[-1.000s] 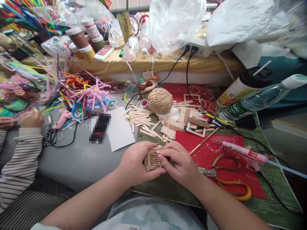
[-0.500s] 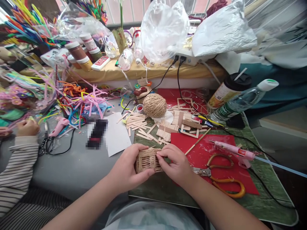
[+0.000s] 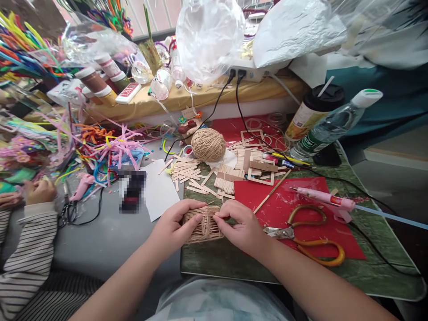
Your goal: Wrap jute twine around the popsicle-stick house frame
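Note:
A small box-like piece wrapped in twine (image 3: 204,226) sits low over the near edge of the green mat (image 3: 374,267). My left hand (image 3: 174,229) is closed round its left side, thumb on top. From the right, my right hand (image 3: 241,226) pinches its top edge with thumb and forefinger. A ball of twine (image 3: 207,145) lies behind it, beside loose wooden craft sticks (image 3: 187,168) and square stick frames (image 3: 260,176).
Orange-handled scissors (image 3: 312,244) and a pink glue gun (image 3: 326,200) lie on red paper (image 3: 294,214) to the right. A water bottle (image 3: 331,125) and a cup (image 3: 312,112) stand behind. Pipe cleaners (image 3: 110,142) pile at left, where another person's striped sleeve (image 3: 28,249) rests.
The twine-wrapped piece has been turned in my hands and now shows a wider face. My left thumb has moved on top. The view has tilted down a little.

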Available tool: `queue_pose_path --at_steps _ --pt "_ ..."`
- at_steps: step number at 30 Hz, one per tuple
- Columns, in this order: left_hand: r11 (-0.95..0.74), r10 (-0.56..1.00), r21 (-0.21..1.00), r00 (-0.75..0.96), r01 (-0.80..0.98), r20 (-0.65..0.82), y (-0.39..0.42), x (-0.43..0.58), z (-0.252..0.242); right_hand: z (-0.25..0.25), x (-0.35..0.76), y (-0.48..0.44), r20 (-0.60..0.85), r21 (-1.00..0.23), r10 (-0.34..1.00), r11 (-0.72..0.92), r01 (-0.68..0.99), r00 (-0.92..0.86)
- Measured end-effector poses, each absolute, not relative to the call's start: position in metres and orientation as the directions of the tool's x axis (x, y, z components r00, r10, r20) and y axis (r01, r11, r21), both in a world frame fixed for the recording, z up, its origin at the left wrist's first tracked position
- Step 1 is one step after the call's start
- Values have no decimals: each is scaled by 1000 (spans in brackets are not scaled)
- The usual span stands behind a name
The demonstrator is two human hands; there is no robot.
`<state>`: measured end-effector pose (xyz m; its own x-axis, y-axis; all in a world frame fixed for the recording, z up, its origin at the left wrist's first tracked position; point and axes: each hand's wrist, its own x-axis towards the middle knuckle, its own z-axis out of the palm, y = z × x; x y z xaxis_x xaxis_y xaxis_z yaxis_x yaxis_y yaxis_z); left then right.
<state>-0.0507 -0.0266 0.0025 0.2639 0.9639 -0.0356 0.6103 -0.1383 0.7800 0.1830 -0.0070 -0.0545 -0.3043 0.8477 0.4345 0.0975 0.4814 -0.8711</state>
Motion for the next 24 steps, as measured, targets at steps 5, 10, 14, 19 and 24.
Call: queue_pose_path --at_steps 5,10,14,19,24 --pt "-318 918 539 395 780 -30 -28 -35 28 -56 177 -7 431 -871 848 480 101 -309" --pt "-333 911 406 401 851 -94 -27 -19 29 -57 185 -4 388 -892 868 438 108 -311" --pt "-329 922 452 386 829 -37 -30 -26 23 -54 193 -2 262 -942 907 315 115 -330" --pt "-313 941 514 334 799 55 -39 -33 13 -49 197 -4 332 -922 879 379 79 -344" --pt "-288 949 573 308 767 64 -43 -40 3 -51 196 -3 305 -928 880 361 93 -364"
